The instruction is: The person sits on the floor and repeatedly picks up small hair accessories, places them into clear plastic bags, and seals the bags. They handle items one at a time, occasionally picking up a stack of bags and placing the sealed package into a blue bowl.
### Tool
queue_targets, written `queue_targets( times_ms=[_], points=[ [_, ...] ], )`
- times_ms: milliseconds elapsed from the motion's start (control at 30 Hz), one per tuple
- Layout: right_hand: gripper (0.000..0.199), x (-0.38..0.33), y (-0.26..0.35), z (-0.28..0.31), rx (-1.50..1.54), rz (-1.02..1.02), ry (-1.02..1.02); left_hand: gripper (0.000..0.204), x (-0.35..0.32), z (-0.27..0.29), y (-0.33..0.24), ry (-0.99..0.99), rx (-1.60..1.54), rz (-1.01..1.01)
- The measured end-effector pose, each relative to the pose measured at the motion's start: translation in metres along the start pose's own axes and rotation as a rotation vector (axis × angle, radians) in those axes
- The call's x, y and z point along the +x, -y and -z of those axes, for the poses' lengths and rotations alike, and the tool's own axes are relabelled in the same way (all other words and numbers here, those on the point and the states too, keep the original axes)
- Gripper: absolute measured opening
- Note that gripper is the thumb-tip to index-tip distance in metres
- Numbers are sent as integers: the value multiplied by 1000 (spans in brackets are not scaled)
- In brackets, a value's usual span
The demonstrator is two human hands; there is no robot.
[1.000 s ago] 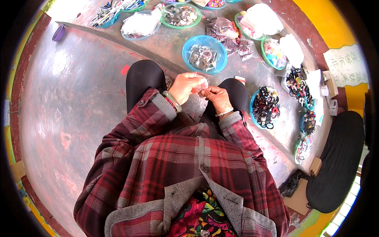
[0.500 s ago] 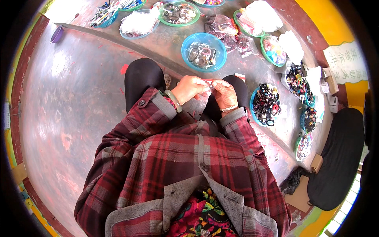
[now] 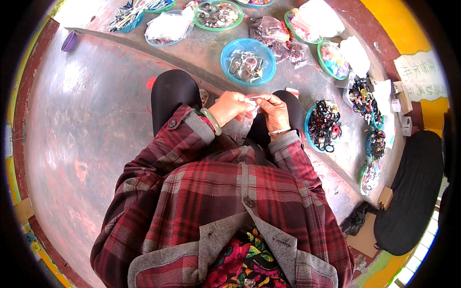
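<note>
Above my knees, my left hand (image 3: 229, 107) and my right hand (image 3: 274, 114) meet, both with pinched fingers. Between them is a small clear plastic bag (image 3: 252, 107) with a whitish and reddish upper edge. The fingers partly cover it, and I cannot make out whether anything is inside. Just beyond my hands stands a blue basin (image 3: 224, 67) with several clear packets of dark and pinkish hair ties (image 3: 249, 63). To the right of my right knee, another blue basin (image 3: 308, 132) is heaped with mostly black hair ties (image 3: 325, 122).
Along the far side stand a green basin (image 3: 217, 28) of small packets, a basin of clear bags (image 3: 168, 28) and a basin of pens (image 3: 126, 18). Bagged goods (image 3: 269, 31) lie on the floor. A long black bundle (image 3: 410, 192) lies at right, a purple bowl (image 3: 69, 42) far left.
The bag's upper edge has shifted slightly between my fingertips, and the right fingers have turned a little. My arms and the basins stay where they were.
</note>
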State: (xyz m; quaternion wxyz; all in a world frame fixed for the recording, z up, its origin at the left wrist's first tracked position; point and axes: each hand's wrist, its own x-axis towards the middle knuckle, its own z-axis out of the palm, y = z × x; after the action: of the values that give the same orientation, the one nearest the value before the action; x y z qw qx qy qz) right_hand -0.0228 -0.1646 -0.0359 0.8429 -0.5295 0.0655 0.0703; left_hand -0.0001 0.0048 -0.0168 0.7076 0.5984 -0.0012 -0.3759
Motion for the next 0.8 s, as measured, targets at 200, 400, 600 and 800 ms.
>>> queue_targets(
  times_ms=[200, 400, 600, 800],
  points=[
    [9, 0, 2, 3, -44, -149, 98, 23, 2, 5, 4, 64, 209, -19],
    [11, -1, -1, 5, -42, -116, 83, 24, 6, 4, 10, 142, 342, -50],
    [12, 0, 0, 4, 25, 4, -103, 25, 5, 7, 8, 134, 131, 20],
    [17, 3, 0, 3, 46, 115, -144, 19, 1, 9, 0, -48, 429, -74]
  ],
)
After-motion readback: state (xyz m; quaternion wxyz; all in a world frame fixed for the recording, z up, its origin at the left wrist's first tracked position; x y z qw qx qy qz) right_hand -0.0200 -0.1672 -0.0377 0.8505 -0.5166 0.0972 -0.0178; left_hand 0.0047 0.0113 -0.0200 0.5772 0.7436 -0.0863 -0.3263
